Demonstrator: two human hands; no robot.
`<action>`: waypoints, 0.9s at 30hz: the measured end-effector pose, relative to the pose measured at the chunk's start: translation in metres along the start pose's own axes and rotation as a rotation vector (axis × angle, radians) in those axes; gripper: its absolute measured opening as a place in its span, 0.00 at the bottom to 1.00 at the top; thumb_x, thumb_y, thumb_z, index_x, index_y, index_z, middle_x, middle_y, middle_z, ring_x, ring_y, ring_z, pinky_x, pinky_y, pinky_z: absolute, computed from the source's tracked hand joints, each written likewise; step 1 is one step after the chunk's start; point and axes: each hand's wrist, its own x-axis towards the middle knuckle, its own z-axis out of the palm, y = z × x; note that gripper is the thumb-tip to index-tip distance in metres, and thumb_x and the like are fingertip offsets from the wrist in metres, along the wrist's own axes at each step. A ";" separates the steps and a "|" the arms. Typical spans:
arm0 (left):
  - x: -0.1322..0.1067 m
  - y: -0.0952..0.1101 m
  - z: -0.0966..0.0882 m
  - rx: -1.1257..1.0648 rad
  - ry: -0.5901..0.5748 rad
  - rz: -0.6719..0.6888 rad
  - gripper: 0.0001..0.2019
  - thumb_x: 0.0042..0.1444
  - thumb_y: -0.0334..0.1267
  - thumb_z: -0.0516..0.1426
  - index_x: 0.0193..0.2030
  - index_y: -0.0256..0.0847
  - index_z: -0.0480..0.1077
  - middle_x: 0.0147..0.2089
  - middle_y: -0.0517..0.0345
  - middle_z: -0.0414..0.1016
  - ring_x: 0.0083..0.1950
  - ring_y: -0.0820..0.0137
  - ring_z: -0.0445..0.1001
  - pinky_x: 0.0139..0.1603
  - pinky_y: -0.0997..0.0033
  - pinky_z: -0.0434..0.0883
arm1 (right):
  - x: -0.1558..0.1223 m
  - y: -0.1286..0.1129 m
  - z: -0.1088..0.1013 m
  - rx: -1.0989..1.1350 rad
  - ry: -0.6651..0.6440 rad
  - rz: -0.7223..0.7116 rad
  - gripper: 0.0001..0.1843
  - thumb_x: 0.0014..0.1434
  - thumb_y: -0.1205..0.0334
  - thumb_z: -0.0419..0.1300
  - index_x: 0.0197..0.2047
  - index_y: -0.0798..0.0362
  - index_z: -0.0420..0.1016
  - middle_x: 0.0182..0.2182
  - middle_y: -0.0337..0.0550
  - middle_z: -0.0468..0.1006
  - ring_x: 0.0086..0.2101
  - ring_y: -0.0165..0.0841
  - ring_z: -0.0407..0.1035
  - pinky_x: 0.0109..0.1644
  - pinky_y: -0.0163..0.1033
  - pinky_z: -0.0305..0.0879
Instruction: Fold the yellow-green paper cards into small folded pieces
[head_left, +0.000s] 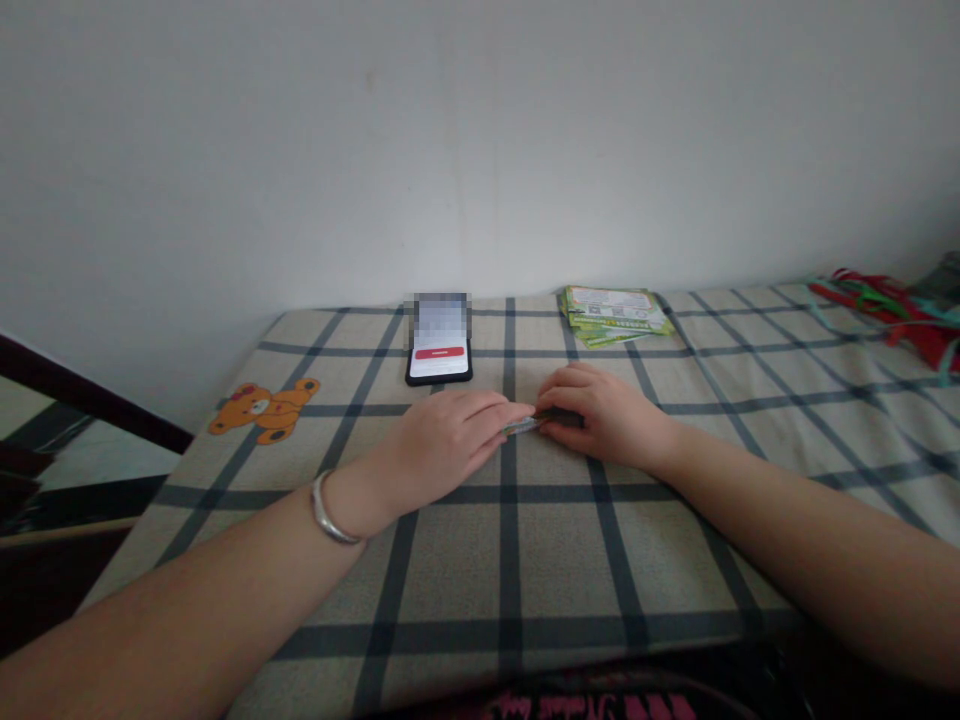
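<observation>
My left hand (450, 440) and my right hand (600, 410) meet near the middle of the checked tablecloth. Between their fingertips is a small, thin strip of folded paper (520, 426), greyish with touches of yellow. Fingers of both hands are closed on it and cover most of it, so its full shape is hidden. A silver bangle (327, 508) circles the left wrist. Beyond the right hand, by the wall, lies a loose stack of green-and-white printed leaflets (615, 315).
A phone (440, 366) with a lit screen lies behind my left hand. To the left is a flat orange bear figure (262, 410). Red, green and pale blue strips (900, 310) are heaped at the far right. The wall (480, 150) rises directly behind the table.
</observation>
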 end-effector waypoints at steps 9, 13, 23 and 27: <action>0.000 0.000 0.002 -0.022 -0.003 -0.040 0.21 0.61 0.29 0.55 0.62 0.39 0.62 0.49 0.52 0.75 0.48 0.66 0.75 0.47 0.65 0.73 | -0.001 -0.009 -0.001 0.005 0.011 0.073 0.05 0.60 0.66 0.59 0.36 0.54 0.77 0.36 0.45 0.77 0.39 0.35 0.69 0.43 0.40 0.64; 0.001 0.001 -0.001 0.038 0.026 -0.064 0.14 0.60 0.30 0.57 0.53 0.39 0.68 0.44 0.54 0.78 0.44 0.64 0.76 0.44 0.63 0.73 | 0.000 -0.015 -0.002 -0.037 0.037 0.062 0.06 0.61 0.65 0.58 0.37 0.54 0.77 0.36 0.45 0.77 0.38 0.35 0.69 0.42 0.39 0.64; 0.002 0.005 -0.006 0.153 0.089 -0.024 0.04 0.62 0.35 0.57 0.39 0.39 0.72 0.31 0.59 0.77 0.32 0.66 0.75 0.33 0.66 0.69 | -0.002 -0.024 -0.006 -0.126 0.175 0.005 0.06 0.63 0.63 0.58 0.37 0.54 0.76 0.31 0.41 0.79 0.34 0.33 0.71 0.37 0.38 0.63; 0.003 0.009 -0.009 0.171 0.112 0.040 0.04 0.62 0.32 0.56 0.43 0.40 0.70 0.37 0.60 0.79 0.35 0.67 0.77 0.35 0.67 0.68 | -0.003 -0.026 -0.008 -0.104 0.229 -0.031 0.06 0.63 0.63 0.58 0.38 0.54 0.76 0.32 0.41 0.79 0.34 0.33 0.71 0.37 0.37 0.64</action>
